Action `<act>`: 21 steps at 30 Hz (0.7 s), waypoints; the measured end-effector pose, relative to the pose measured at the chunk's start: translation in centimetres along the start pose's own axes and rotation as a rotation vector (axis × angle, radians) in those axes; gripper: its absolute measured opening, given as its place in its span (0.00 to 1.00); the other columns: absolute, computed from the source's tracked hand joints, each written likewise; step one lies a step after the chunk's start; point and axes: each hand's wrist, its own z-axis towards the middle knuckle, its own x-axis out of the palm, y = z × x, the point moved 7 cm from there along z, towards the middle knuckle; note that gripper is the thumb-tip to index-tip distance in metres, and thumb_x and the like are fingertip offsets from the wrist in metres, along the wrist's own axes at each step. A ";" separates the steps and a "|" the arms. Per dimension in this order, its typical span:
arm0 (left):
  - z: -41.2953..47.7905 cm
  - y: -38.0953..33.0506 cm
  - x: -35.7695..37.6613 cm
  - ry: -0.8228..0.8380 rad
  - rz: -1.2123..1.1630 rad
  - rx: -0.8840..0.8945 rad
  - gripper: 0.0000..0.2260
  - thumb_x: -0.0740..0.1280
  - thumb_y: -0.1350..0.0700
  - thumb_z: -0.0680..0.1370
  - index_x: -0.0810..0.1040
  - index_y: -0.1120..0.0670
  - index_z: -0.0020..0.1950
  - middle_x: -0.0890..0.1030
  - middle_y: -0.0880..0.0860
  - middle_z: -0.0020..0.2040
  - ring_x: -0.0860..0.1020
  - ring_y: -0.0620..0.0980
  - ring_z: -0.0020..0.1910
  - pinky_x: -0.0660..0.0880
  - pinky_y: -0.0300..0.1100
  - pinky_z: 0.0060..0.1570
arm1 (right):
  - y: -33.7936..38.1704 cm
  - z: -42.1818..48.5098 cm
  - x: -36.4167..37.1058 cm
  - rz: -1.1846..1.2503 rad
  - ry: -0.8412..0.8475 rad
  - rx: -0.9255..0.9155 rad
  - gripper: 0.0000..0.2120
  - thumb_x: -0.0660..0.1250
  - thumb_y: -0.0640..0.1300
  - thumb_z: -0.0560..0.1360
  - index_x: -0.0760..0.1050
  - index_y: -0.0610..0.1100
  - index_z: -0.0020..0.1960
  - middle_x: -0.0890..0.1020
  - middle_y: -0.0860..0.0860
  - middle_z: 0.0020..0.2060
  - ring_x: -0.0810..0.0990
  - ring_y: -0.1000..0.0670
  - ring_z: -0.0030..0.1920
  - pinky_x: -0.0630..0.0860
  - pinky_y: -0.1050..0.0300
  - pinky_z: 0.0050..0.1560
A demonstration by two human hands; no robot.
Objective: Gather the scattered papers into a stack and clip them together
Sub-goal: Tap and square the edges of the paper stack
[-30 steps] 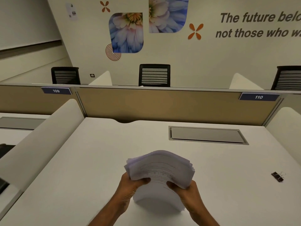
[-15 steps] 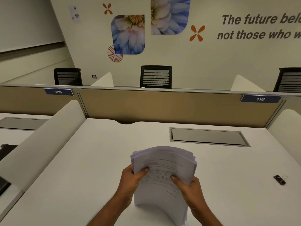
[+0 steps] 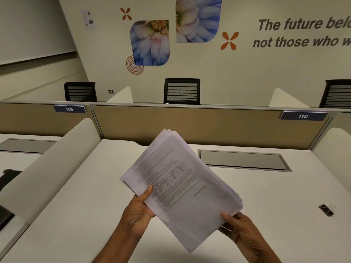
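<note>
A thick stack of printed white papers (image 3: pixel 182 185) is held up above the white desk (image 3: pixel 76 215), turned diagonally with one corner pointing away from me. My left hand (image 3: pixel 139 209) grips its left edge, thumb on the top sheet. My right hand (image 3: pixel 240 227) holds the lower right corner, thumb on top. The sheet edges are slightly fanned at the right side. A black binder clip (image 3: pixel 326 209) lies on the desk far to the right, apart from both hands.
A grey cable hatch (image 3: pixel 243 160) is set into the desk behind the papers. Tan partition (image 3: pixel 209 126) closes the back; white curved dividers (image 3: pixel 47 168) stand at left and right. Black chairs (image 3: pixel 182 91) stand beyond the partition.
The stack was bent over and stood on the desk between both hands; now it is lifted, flattened out and rotated diagonally, and my hands have moved apart to its edges.
</note>
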 end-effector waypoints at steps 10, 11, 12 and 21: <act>-0.4 -1.8 -4.4 -0.243 0.395 0.194 0.20 0.69 0.72 0.75 0.78 0.62 0.66 0.84 0.63 0.58 0.82 0.63 0.56 0.78 0.57 0.60 | 1.8 -0.1 1.5 -0.102 -0.121 -0.275 0.27 0.82 0.40 0.62 0.81 0.43 0.61 0.88 0.46 0.52 0.85 0.41 0.54 0.81 0.44 0.54; -0.3 -2.6 -4.7 -0.253 0.508 0.219 0.17 0.71 0.70 0.74 0.80 0.61 0.63 0.85 0.62 0.56 0.83 0.62 0.54 0.80 0.54 0.56 | 1.9 0.0 1.4 -0.122 -0.135 -0.300 0.25 0.81 0.40 0.64 0.81 0.44 0.60 0.88 0.46 0.51 0.85 0.42 0.54 0.81 0.47 0.52; -0.3 -3.1 -4.9 -0.253 0.626 0.234 0.15 0.72 0.69 0.74 0.82 0.59 0.59 0.86 0.60 0.54 0.83 0.61 0.53 0.80 0.52 0.54 | 1.9 0.1 1.4 -0.132 -0.144 -0.315 0.20 0.79 0.37 0.68 0.82 0.45 0.59 0.89 0.47 0.50 0.85 0.43 0.53 0.81 0.49 0.51; 1.3 -2.3 -5.5 -0.326 0.825 0.258 0.12 0.74 0.67 0.73 0.83 0.53 0.51 0.87 0.55 0.49 0.83 0.58 0.52 0.81 0.54 0.52 | -0.2 1.5 2.0 -0.218 -0.188 -0.281 0.13 0.74 0.35 0.75 0.82 0.44 0.58 0.89 0.45 0.47 0.85 0.41 0.50 0.81 0.48 0.49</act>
